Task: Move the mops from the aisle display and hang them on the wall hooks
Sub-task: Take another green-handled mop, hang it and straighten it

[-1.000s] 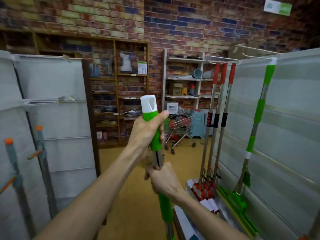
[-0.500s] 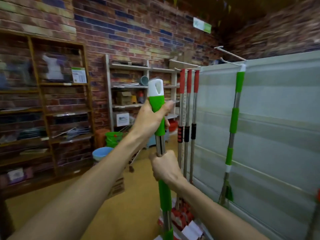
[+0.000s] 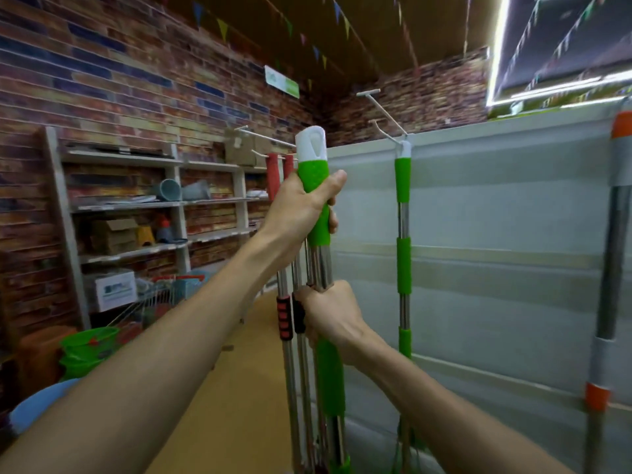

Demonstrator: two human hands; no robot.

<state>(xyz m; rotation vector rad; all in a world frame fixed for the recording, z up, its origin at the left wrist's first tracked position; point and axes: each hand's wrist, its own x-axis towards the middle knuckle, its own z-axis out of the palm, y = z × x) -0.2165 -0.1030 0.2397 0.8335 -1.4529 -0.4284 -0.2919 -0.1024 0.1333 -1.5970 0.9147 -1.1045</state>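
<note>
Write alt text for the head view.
Both hands hold a green-handled mop upright, left hand on its top grip, right hand lower. Another green mop hangs from a hook on the white wall panel.

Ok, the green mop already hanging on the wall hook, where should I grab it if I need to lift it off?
Grip the hanging mop on its middle green sleeve, coming from the aisle side. It hangs upright against the panel, so only the front is open; the padded sleeve beats bare steel for grip.
</note>
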